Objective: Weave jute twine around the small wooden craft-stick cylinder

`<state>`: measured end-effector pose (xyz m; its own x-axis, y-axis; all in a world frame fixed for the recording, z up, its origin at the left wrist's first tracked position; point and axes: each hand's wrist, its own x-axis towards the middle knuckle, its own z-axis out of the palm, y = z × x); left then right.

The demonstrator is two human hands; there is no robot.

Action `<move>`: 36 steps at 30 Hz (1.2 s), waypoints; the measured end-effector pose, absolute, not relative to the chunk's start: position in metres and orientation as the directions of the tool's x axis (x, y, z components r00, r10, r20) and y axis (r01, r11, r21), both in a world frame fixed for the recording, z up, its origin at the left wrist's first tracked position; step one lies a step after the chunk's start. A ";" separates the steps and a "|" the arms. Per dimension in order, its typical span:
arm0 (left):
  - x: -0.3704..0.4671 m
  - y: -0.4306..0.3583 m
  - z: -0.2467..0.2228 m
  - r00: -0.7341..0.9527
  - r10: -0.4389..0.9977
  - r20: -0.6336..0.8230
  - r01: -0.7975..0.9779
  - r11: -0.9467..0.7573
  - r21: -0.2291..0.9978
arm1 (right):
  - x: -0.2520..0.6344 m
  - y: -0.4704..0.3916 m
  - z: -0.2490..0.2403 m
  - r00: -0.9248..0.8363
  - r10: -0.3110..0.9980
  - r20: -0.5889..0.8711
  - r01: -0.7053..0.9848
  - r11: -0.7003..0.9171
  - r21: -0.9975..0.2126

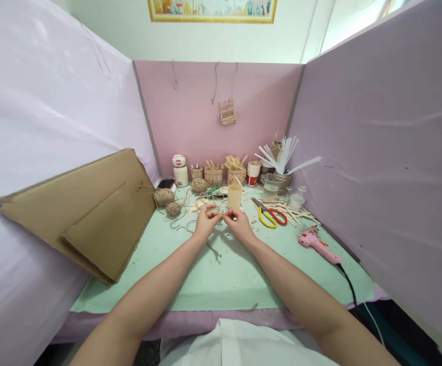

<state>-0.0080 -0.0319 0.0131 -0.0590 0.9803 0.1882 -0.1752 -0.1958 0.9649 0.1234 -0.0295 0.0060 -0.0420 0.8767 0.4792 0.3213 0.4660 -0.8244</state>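
Note:
My left hand (207,222) and my right hand (237,223) meet over the middle of the table, fingertips pinched close together. Between them runs a thin piece of brown twine (213,251), whose loose end hangs below my left hand; the fingers hide most of it. Just behind my right hand stands a small pale wooden box (235,195) made of flat sticks. Balls of twine (174,209) lie beyond my left hand, with loose strands around them. To the right of my right hand, scissors (269,213) with yellow and red handles rest spread on the table.
A pink glue gun (320,247) with a black cord lies at the right. Cardboard (102,218) leans along the left side. At the back stand a white bottle (180,171), stick-filled baskets (213,176) and a clear cup (272,186). Wooden strips (297,212) are scattered at right.

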 end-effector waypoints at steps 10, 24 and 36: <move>-0.012 -0.033 0.016 0.118 0.985 -0.129 -0.407 0.167 0.898 | 0.123 -0.029 0.008 -0.008 0.888 0.460 0.219 0.450 -0.866; -0.005 -0.032 0.014 0.084 0.981 0.174 -0.125 -0.163 0.979 | 0.122 -0.019 0.000 0.122 0.950 0.287 0.084 0.278 -0.957; -0.001 -0.036 0.012 0.051 0.984 0.171 -0.067 -0.168 0.984 | 0.128 -0.016 0.006 0.073 0.971 0.229 -0.099 0.236 -0.967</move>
